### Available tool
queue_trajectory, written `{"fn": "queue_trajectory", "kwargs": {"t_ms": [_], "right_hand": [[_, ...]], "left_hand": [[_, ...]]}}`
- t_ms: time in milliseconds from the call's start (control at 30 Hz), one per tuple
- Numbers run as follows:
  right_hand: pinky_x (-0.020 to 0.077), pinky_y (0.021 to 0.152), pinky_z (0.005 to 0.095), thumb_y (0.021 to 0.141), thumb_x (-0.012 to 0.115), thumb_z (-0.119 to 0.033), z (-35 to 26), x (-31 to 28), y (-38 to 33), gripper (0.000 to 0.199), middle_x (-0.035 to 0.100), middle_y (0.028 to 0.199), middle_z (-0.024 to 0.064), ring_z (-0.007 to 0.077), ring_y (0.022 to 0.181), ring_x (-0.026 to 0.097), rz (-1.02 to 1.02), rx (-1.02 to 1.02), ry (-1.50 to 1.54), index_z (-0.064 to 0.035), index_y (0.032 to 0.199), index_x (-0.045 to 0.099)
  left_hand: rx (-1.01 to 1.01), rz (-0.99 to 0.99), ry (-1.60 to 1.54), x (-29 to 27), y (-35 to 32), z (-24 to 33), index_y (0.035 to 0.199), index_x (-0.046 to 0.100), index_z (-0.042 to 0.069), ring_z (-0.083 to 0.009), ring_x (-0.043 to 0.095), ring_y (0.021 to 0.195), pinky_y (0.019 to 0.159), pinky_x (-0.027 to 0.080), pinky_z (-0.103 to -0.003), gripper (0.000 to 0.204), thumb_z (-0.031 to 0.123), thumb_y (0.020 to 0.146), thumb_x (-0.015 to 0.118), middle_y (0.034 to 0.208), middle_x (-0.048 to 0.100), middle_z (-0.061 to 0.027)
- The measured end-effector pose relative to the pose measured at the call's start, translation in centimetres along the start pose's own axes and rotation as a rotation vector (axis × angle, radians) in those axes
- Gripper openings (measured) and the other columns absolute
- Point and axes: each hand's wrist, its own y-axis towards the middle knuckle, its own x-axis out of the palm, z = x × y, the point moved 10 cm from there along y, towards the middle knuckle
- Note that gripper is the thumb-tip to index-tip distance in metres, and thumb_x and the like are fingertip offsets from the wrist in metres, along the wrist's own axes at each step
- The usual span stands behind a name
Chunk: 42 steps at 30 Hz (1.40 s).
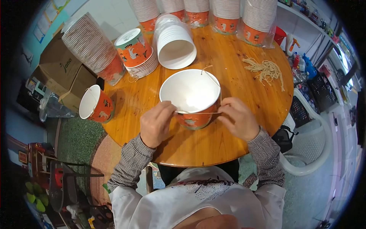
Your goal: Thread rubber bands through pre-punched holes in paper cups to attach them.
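Note:
An orange paper bucket [193, 121] with a white inside stands upright on the table in front of me. A thin tan string [200, 113] is stretched across its near side, just below the rim. My left hand [155, 123] pinches the string's left end beside the bucket, its fingers close to the rim. On the other side my right hand [239, 118] pinches the string between thumb and fingers. More of the cord runs up from there to a knot [206, 69] at the bucket's far rim.
A finished-looking bucket with a string [100, 105] sits at the table's left edge. Wrapped bucket stacks [93, 45] and a bucket lying on its side [177, 49] stand farther back. Loose strings [265, 71] lie at right. A white chair [309, 141] is beside the round table [236, 149].

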Motion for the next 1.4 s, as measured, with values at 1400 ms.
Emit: {"fn": "queue_trajectory", "kwargs": {"t_ms": [1400], "right_hand": [[0.0521, 0.072, 0.0312, 0.087, 0.066, -0.01, 22.3, 12.4, 12.7, 0.023, 0.067, 0.089, 0.0128, 0.0199, 0.081, 0.065, 0.427, 0.514, 0.407, -0.0024, 0.107, 0.058]], "left_hand": [[-1.079, 0.403, -0.954, 14.5, -3.7, -35.0, 0.096, 0.06, 0.004, -0.0135, 0.06, 0.065, 0.059, 0.05, -0.027, 0.02, 0.023, 0.091, 0.065, 0.079, 0.062, -0.0044]]}}
